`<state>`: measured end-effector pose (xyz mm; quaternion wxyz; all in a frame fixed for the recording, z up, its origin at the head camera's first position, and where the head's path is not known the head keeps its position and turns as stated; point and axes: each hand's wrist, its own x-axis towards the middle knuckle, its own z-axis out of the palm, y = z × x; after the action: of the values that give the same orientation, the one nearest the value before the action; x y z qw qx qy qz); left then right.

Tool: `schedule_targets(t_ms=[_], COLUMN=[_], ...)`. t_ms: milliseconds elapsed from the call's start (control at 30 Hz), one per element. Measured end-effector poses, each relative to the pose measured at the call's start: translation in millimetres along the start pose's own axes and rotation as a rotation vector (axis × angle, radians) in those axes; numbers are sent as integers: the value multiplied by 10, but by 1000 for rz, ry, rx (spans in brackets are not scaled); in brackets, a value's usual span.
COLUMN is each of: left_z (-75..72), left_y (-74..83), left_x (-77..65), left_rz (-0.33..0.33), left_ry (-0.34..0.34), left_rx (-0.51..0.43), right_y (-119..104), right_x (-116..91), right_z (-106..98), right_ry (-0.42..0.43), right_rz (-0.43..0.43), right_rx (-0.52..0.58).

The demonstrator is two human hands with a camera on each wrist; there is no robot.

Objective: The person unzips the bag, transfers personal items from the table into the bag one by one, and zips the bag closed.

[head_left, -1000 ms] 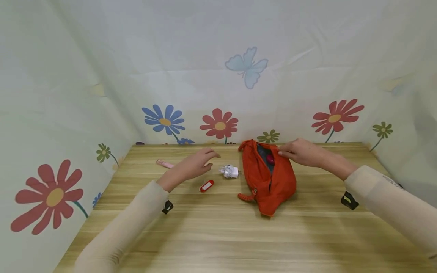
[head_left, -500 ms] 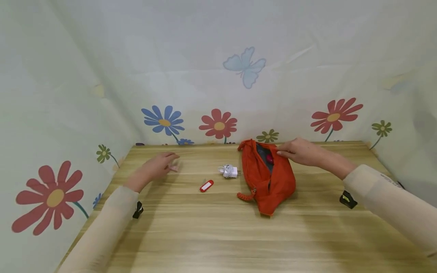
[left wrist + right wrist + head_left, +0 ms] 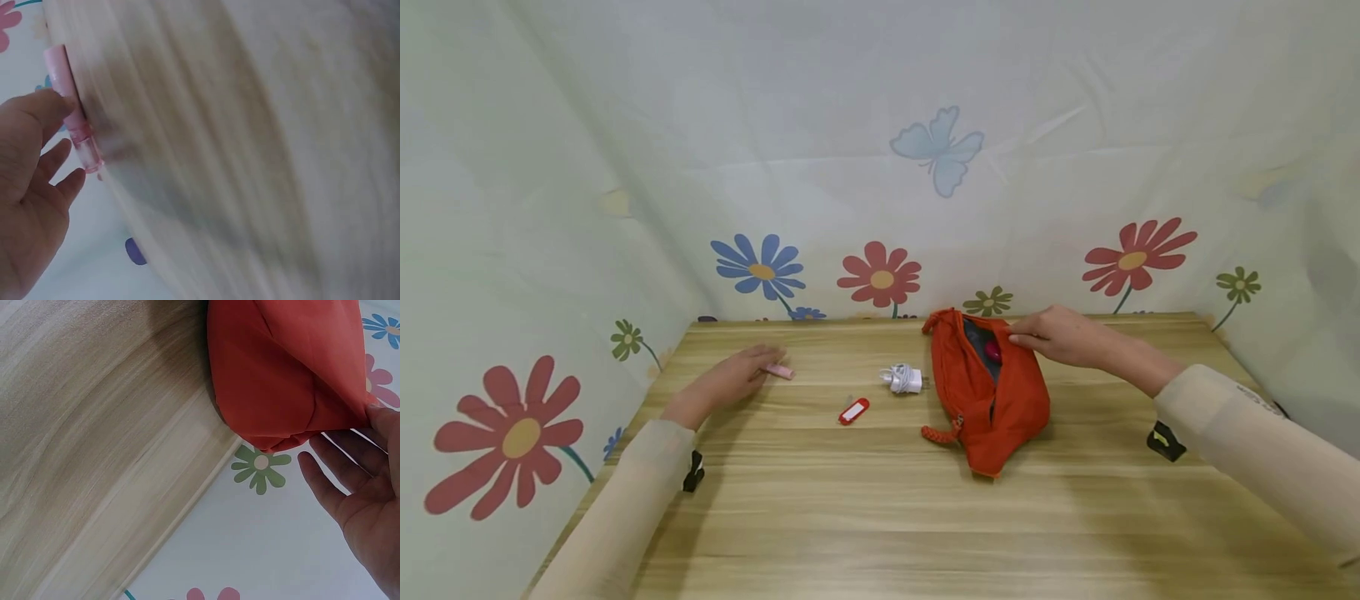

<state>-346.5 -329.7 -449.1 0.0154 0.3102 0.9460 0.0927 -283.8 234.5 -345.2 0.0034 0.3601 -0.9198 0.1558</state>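
My left hand (image 3: 735,382) is at the left of the table, its thumb and fingers pinching a slim pink lip gloss tube (image 3: 60,72). In the left wrist view the tube has a solid pink cap part and a see-through pink end; the other fingers stay spread below it. On the other side, my right hand (image 3: 1060,335) pinches the edge of a red-orange zip pouch (image 3: 1025,392). The pouch's mouth gapes, showing a grey lining and a dark pink item (image 3: 993,351) inside. In the right wrist view the fabric is pulled out toward the thumb.
Between the hands lie a white charger plug (image 3: 904,379) with its cable bundled and a red key tag (image 3: 853,412) with a white label. The wooden table (image 3: 880,517) ends at a flower-printed cloth backdrop (image 3: 820,167). Black straps sit at both wrists.
My left hand has moved left from near the charger to the lip gloss tube and taken hold of it; the tube now points a little further right. The right hand keeps its grip on the pouch.
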Motion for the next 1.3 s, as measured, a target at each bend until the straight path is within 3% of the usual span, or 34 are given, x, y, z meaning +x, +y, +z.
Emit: schedule_targets(t_ms=[100, 400, 633, 767, 1100, 1300], left_z=[18, 8, 10, -20, -133, -133], left_y=[-3, 79, 115, 164, 511, 789], left_x=[0, 13, 14, 52, 279, 479], left_rz=[47, 70, -2, 17, 85, 211], left_ry=[35, 137, 105, 110, 108, 183], left_rx=[15, 16, 33, 42, 71, 67], right_y=[4, 13, -10, -8, -13, -50], right_x=[-3, 0, 20, 22, 30, 49], right_z=[8, 13, 1, 1, 8, -34], right_ry=[-3, 1, 2, -2, 3, -15], right_rz=[6, 12, -7, -5, -9, -35], right_rx=[-3, -11, -6, -8, -30, -47])
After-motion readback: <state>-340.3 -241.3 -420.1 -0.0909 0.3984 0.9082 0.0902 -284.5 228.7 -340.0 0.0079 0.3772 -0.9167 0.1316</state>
